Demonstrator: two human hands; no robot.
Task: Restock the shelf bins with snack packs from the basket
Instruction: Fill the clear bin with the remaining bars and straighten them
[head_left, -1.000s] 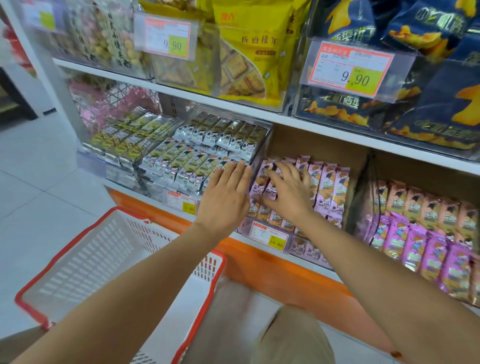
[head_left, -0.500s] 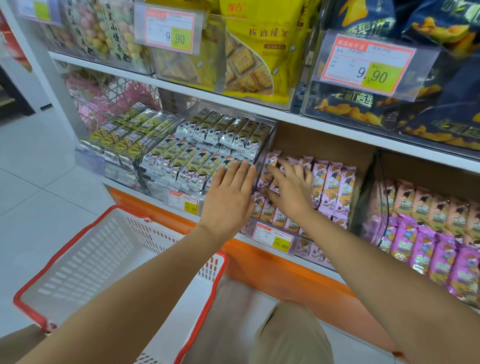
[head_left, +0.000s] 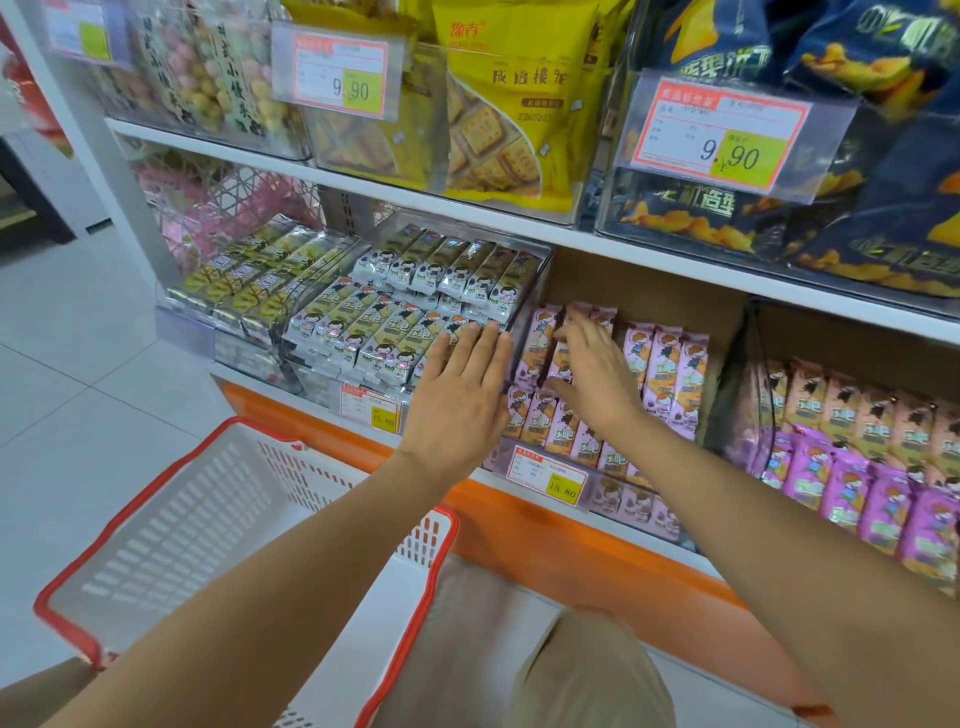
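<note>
While the left hand (head_left: 457, 395) lies flat, fingers straight, on the silver snack packs (head_left: 363, 332) at the front right corner of the clear bin (head_left: 540, 270), the right hand (head_left: 592, 374) curls fingers and thumb round one of the pink snack packs (head_left: 670, 364) in the adjoining cardboard bin (head_left: 649, 291). Seat that pack upright – press evenly, without crushing wrappers – labels facing forward. The basket (head_left: 249, 431) stands below, to the left.

At the frame's center, pink snack packs (head_left: 667, 364) stand upright in 2 rows inside a clear front-tagged bin (head_left: 618, 499). Just left, silver snack packs (head_left: 363, 332) lie slanted in a clear bin (head_left: 537, 260). The red-rimmed white basket (head_left: 171, 525) sits lower left.
</note>
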